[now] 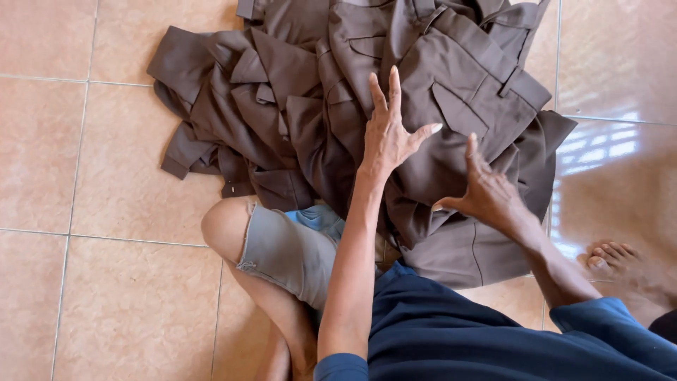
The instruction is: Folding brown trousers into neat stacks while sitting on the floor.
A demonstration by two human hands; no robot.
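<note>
garments: heap of brown uniform pieces (pixel 367 106), collars and flap pockets showing, piled on the tiled floor (pixel 106 176) right in front of the seated person, near edge overlapping the lap
left hand: (pixel 388 134) flat on top of the heap, fingers spread wide, palm down, gripping nothing
right hand: (pixel 486 190) lower on the near right side of the heap, fingers loosely extended against the cloth, thumb side up; cannot tell if any fabric is pinched under it
hands: apart, both touching the pile
posture: bent knee (pixel 226 226) in grey shorts under the near edge, bare foot (pixel 617 261) off to the right
risk 1: pieces overlap and tangle, so lifting one would likely drag neighbours and collapse the heap
risk 2: loose edges at the left already trail onto bare tile; more sliding means dirt or creasing
risk 3: an open-palm press gives no real hold; cloth may slip
</note>
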